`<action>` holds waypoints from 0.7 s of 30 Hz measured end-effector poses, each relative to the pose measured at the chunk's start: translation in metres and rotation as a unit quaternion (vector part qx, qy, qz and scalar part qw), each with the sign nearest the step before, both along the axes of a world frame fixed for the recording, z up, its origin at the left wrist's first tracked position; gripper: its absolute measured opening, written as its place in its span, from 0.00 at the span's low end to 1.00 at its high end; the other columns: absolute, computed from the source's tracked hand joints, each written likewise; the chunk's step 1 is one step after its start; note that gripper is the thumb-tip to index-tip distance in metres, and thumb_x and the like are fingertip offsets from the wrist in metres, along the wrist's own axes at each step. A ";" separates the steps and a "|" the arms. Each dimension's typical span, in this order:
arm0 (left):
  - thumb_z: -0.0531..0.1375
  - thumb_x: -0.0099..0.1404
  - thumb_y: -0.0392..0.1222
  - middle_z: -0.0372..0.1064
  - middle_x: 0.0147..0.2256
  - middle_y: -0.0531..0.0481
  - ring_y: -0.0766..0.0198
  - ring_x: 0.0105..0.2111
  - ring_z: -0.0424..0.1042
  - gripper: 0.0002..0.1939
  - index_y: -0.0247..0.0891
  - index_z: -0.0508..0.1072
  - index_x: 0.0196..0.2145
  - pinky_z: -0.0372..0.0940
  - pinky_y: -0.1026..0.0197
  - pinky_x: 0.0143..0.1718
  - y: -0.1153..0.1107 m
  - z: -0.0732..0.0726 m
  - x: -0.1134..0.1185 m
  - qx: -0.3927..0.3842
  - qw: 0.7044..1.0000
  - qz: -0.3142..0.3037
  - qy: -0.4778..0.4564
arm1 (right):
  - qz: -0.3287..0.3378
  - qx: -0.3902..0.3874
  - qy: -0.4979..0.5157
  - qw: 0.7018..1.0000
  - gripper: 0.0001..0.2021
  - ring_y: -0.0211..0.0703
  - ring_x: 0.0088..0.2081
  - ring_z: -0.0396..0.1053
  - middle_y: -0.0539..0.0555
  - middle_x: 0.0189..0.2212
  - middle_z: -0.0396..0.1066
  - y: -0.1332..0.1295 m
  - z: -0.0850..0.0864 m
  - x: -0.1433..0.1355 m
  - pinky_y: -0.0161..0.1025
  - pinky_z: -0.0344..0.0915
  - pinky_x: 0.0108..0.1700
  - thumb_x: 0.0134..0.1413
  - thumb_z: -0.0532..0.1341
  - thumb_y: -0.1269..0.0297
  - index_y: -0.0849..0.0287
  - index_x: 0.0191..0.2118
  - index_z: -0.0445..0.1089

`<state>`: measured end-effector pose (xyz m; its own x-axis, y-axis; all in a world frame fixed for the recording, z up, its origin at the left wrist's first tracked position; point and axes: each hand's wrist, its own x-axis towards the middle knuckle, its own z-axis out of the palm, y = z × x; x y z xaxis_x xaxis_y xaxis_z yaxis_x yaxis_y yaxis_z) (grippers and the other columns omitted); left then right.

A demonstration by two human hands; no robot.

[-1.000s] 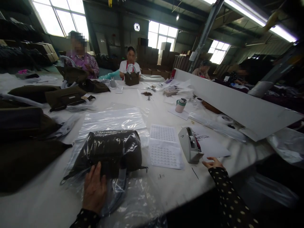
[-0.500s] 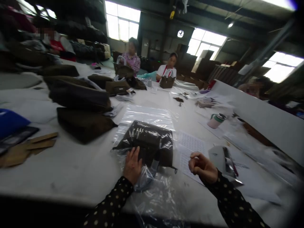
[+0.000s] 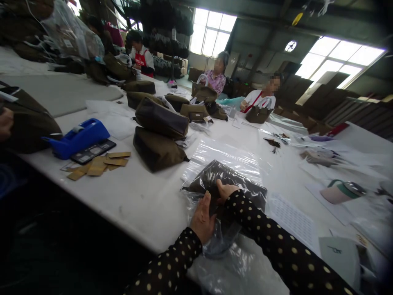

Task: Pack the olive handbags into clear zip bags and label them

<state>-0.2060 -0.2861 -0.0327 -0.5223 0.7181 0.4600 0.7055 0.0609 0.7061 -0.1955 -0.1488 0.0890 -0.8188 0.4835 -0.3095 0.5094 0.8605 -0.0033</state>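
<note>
A dark brown bag (image 3: 250,186) lies flat on the white table, covered by a clear plastic sleeve (image 3: 221,256) whose loose end hangs toward me. My left hand (image 3: 203,219) rests at the bag's near left side, its fingers extended against the plastic. Beside it, my right hand (image 3: 225,191) reaches across onto the middle of the bag; its thumb shows, and the other fingers are mostly hidden. Under and beyond the bag are more clear plastic sleeves (image 3: 202,153). A printed sheet (image 3: 291,223) lies to the right.
Brown bags (image 3: 158,149) are piled left of centre. Further left are a blue tape dispenser (image 3: 80,137) and cardboard tags (image 3: 98,166). A pink cup (image 3: 339,192) stands right. Another person's hand (image 3: 5,123) shows at the left edge; several people work across the table (image 3: 138,205).
The view has turned left, showing more of the table's left side. My right hand has moved from beside the printed sheet onto the bag. My left hand stays at the bag's near side.
</note>
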 end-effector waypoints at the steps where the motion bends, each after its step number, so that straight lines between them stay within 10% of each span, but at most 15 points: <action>1: 0.50 0.62 0.33 0.44 0.61 0.36 0.52 0.60 0.47 0.32 0.32 0.42 0.61 0.56 0.44 0.55 0.000 0.000 0.000 -0.008 1.000 -0.003 0.008 | -0.018 0.020 -0.011 1.000 0.31 0.62 0.32 0.71 0.64 0.27 0.72 0.007 0.003 0.001 0.51 0.63 0.32 0.34 0.69 0.61 0.61 0.47 0.58; 6: 0.48 0.63 0.33 0.50 0.59 0.36 0.51 0.59 0.50 0.22 0.30 0.58 0.56 0.52 0.42 0.56 0.007 0.001 -0.002 -0.063 0.991 -0.043 0.110 | -0.089 0.136 0.055 0.985 0.28 0.59 0.35 0.71 0.62 0.32 0.72 0.061 0.029 0.057 0.51 0.65 0.33 0.45 0.61 0.52 0.60 0.50 0.57; 9: 0.49 0.64 0.36 0.50 0.59 0.35 0.49 0.60 0.48 0.21 0.30 0.60 0.54 0.52 0.42 0.56 0.004 0.010 -0.005 -0.059 0.991 -0.031 0.119 | 0.057 0.172 0.241 0.953 0.22 0.53 0.43 0.67 0.59 0.40 0.71 0.081 0.029 0.132 0.47 0.65 0.43 0.49 0.60 0.63 0.59 0.51 0.58; 14: 0.50 0.61 0.35 0.61 0.52 0.41 0.54 0.53 0.59 0.18 0.38 0.65 0.49 0.57 0.48 0.53 -0.056 0.031 0.008 0.011 0.991 -0.112 0.075 | 0.351 0.140 0.278 0.883 0.21 0.47 0.58 0.53 0.43 0.48 0.68 0.042 -0.024 0.260 0.52 0.53 0.55 0.51 0.55 0.78 0.42 0.45 0.64; 18: 0.53 0.49 0.30 0.66 0.47 0.45 0.57 0.46 0.64 0.28 0.40 0.63 0.50 0.57 0.50 0.53 -0.111 0.028 0.040 -0.069 0.937 -0.336 0.068 | 0.323 0.092 0.287 0.897 0.22 0.44 0.56 0.57 0.42 0.46 0.69 0.009 -0.068 0.285 0.54 0.52 0.57 0.53 0.54 0.79 0.41 0.46 0.63; 21: 0.56 0.46 0.33 0.63 0.51 0.43 0.52 0.50 0.60 0.33 0.38 0.60 0.53 0.53 0.46 0.55 -0.123 0.016 0.056 -0.155 0.933 -0.313 0.084 | 0.300 0.003 0.337 0.892 0.17 0.43 0.48 0.67 0.50 0.41 0.73 0.008 -0.077 0.263 0.50 0.60 0.52 0.56 0.52 0.76 0.51 0.48 0.62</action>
<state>-0.1500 -0.4089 -0.0166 0.1055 0.9704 0.2172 0.7707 -0.2178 0.5988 0.0674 -0.1406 0.0116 -0.9299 -0.1042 0.3529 -0.1585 0.9789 -0.1287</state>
